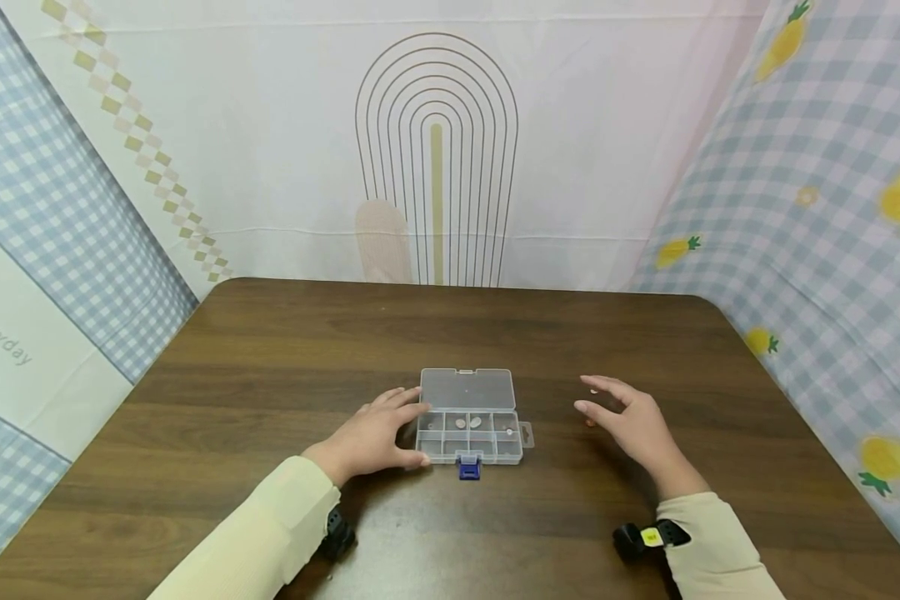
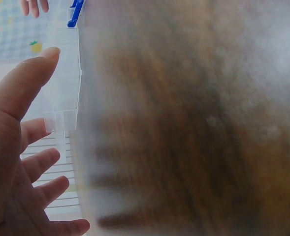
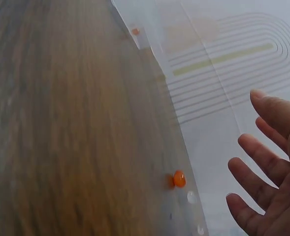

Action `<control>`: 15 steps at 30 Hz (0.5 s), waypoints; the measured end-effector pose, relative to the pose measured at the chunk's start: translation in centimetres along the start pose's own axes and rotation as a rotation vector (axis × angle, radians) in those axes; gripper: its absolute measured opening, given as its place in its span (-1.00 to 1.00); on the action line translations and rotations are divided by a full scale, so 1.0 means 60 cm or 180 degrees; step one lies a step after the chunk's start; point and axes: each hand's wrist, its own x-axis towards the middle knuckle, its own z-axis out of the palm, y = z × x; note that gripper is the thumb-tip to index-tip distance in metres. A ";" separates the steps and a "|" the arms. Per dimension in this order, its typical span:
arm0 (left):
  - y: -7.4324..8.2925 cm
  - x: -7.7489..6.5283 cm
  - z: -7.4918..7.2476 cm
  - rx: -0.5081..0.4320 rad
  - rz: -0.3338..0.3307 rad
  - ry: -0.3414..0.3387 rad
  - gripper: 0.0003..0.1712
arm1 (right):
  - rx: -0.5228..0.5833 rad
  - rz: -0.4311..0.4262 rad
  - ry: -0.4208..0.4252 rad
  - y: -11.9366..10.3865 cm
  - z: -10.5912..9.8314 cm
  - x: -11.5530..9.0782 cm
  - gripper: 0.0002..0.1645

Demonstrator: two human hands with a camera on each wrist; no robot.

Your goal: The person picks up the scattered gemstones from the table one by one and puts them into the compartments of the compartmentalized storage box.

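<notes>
A clear plastic compartment box (image 1: 441,459) lies on the table with its lid (image 1: 467,390) laid back and a blue latch (image 1: 469,468) at the front. Small pale pieces (image 1: 476,422) sit in some back-row compartments. My left hand (image 1: 378,433) spreads along the box's left side, thumb at the front corner and index fingertip near the hinge. To the right of the box, my right hand (image 1: 637,425) hovers with relaxed, parted fingers and nothing between them. Near it on the table are an orange bead (image 3: 179,179) and small clear pieces (image 3: 191,197).
The brown wooden table (image 1: 307,333) spreads around the box. A white printed cloth (image 1: 270,125) hangs behind it, with checked cloth (image 1: 817,250) at the sides. A clear hanging tab (image 1: 527,434) sticks out from the box's right end.
</notes>
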 end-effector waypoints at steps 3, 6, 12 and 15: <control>0.000 0.000 0.000 0.0004 0.0003 0.0000 -0.12 | -0.0046 0.0076 -0.0005 0.004 -0.006 0.000 -0.36; 0.000 0.000 -0.001 -0.0004 -0.0006 -0.0003 -0.12 | -0.0124 0.0140 -0.0036 0.007 -0.009 0.000 -0.38; 0.000 0.000 -0.001 -0.0032 -0.0015 -0.0004 -0.12 | -0.0170 0.0207 -0.0105 0.020 -0.009 0.001 -0.42; 0.001 0.000 -0.001 -0.0043 -0.0007 -0.0001 -0.12 | -0.0171 0.0233 -0.0126 0.026 -0.008 0.001 -0.44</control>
